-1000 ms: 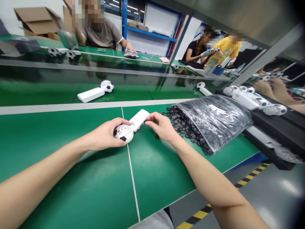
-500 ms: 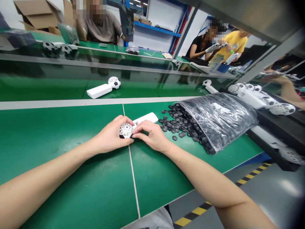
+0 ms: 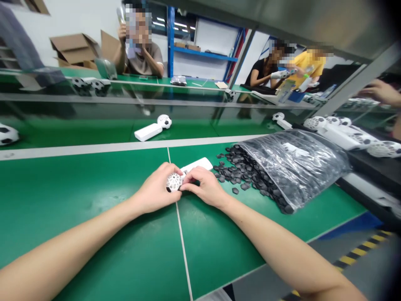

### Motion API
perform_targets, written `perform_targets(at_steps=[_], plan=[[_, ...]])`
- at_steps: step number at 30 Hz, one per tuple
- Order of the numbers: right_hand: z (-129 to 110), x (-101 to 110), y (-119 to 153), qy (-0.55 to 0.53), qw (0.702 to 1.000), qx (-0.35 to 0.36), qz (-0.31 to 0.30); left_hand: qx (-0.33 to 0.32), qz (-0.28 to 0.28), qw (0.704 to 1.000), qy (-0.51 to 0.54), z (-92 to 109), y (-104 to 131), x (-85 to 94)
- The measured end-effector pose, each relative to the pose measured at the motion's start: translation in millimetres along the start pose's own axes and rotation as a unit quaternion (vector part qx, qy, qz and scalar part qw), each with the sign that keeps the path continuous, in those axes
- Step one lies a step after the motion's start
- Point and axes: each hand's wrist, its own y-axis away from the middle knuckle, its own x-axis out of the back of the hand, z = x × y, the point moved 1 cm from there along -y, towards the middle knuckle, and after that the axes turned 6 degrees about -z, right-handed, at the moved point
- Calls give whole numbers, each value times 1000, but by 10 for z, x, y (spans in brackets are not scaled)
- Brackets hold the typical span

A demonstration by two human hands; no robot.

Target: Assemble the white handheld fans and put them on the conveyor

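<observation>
A white handheld fan with a round, football-patterned grille head (image 3: 174, 182) lies on the green bench, its white handle (image 3: 199, 165) pointing away to the right. My left hand (image 3: 158, 188) is closed around the head, with the thumb at the near side and the fingers over the far side. At the head's right side, my right hand (image 3: 202, 186) pinches with thumb and forefinger; whatever is between the fingertips is too small and hidden to name. Black pentagon pieces (image 3: 238, 169) spill from a clear plastic bag (image 3: 300, 163) just right of my right hand.
Beyond a pale strip (image 3: 94, 146), another football-headed fan (image 3: 150, 131) lies on a dark green surface. Several more fans (image 3: 341, 129) are piled on a black tray at the right. Co-workers sit across the line, beside cardboard boxes (image 3: 75, 48) and blue shelving (image 3: 203, 52).
The view has shifted, so the scene sits lower and further right. Both hands keep the same grip at the fan head. A person across the line has raised a hand to face height.
</observation>
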Motion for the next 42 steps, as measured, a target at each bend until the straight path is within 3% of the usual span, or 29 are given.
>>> perform_targets(at_steps=[5, 8, 12, 15, 17, 21, 24, 26, 30, 33, 36, 42], plan=[[14, 37, -8, 10, 999, -3, 30, -17, 9, 999, 26, -58, 6, 6], [159, 128, 18, 117, 990, -33, 67, 9, 21, 999, 48, -87, 8, 5], [463, 272, 62, 308, 942, -108, 83, 36, 26, 995, 95, -107, 6, 31], [586, 352, 97, 387, 894, -218, 58, 93, 45, 975, 198, -148, -14, 117], [586, 378, 116, 410, 872, -265, 28, 117, 93, 948, 281, -206, -42, 221], [509, 361, 105, 427, 860, -276, -37, 97, 272, 895, 341, -457, -183, 537], [461, 333, 65, 437, 859, -263, -55, 110, 388, 880, 251, -753, -396, 821], [443, 330, 46, 440, 859, -256, -58, 141, 425, 881, 151, -954, -558, 977], [434, 371, 51, 429, 868, -244, -51, 183, 415, 890, 53, -1266, -752, 1051], [439, 417, 67, 391, 891, -228, -39, 221, 346, 910, -58, -1397, -746, 931], [452, 445, 62, 360, 905, -223, -38, 219, 281, 913, -200, -1443, -686, 832], [443, 459, 36, 355, 903, -243, -3, 194, 286, 910, -230, -1425, -589, 792]])
